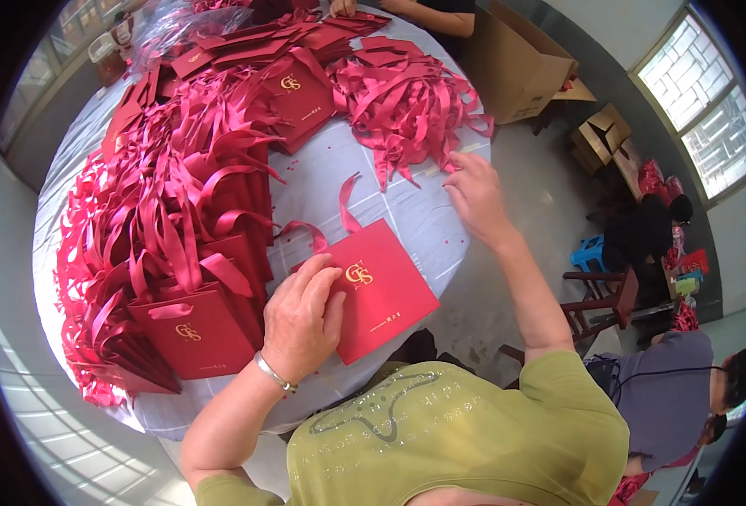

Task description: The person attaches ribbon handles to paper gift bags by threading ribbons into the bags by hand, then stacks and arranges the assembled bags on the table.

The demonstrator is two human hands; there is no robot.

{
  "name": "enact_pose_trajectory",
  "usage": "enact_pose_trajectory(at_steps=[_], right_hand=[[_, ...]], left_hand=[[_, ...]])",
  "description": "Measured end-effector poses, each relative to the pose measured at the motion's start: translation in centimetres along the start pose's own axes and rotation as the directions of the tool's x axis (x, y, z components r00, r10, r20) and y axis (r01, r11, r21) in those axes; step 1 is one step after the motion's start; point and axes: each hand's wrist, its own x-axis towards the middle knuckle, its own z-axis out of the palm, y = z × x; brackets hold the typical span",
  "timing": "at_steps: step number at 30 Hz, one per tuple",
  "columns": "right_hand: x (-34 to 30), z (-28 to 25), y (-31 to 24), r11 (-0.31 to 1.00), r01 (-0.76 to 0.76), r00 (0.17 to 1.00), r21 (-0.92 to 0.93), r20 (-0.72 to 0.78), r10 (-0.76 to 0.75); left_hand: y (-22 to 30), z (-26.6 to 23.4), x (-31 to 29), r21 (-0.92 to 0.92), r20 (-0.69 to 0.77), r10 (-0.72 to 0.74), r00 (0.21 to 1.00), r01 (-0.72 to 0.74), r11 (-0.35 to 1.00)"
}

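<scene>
A red paper gift bag point(390, 291) with a gold emblem lies at the table's near edge, tilted to one side. My left hand point(301, 308), a silver bangle at its wrist, is at the bag's left edge, fingers curved against it and the thumb over its face. Loose pink ribbon ends point(348, 202) stick out beyond the bag's top. Farther right, my right hand point(477, 196) reaches to the near edge of a tangled heap of pink ribbons point(411, 105). Its thumb and fingertips are pinched together at a ribbon's end.
Many red bags with ribbon handles point(191, 333) stand packed along the table's left side. More flat bags point(238, 51) are piled at the back, where another person's hand point(343, 7) shows. Right of the cloth-covered table point(364, 198) are a cardboard box point(521, 63), a wooden chair point(613, 299) and people.
</scene>
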Motion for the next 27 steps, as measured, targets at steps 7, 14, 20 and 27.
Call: enact_pose_trajectory(at_steps=[7, 14, 20, 27], right_hand=[[-0.2, -3.4, -11.3, 0.854, 0.225, 0.962, 0.469, 0.033, -0.271], [-2.7, -0.9, -14.3, 0.758, 0.347, 0.916, 0.553, -0.028, -0.399], [-3.4, -1.1, -14.2, 0.705, 0.333, 0.928, 0.627, -0.087, -0.361], [-2.9, -2.2, -14.7, 0.563, -0.064, 0.995, 0.824, 0.096, -0.028]], left_hand=[[1.3, -1.1, 1.0, 0.180, 0.145, -0.023, 0.989, -0.004, 0.984], [1.5, 0.6, 3.6, 0.293, 0.372, -0.201, 0.906, 0.091, 0.952], [0.6, 1.9, 3.6, 0.154, 0.129, -0.191, 0.973, 0.170, 0.973], [-0.7, 1.4, 4.2, -0.083, 0.242, -0.344, 0.907, 0.372, 0.924]])
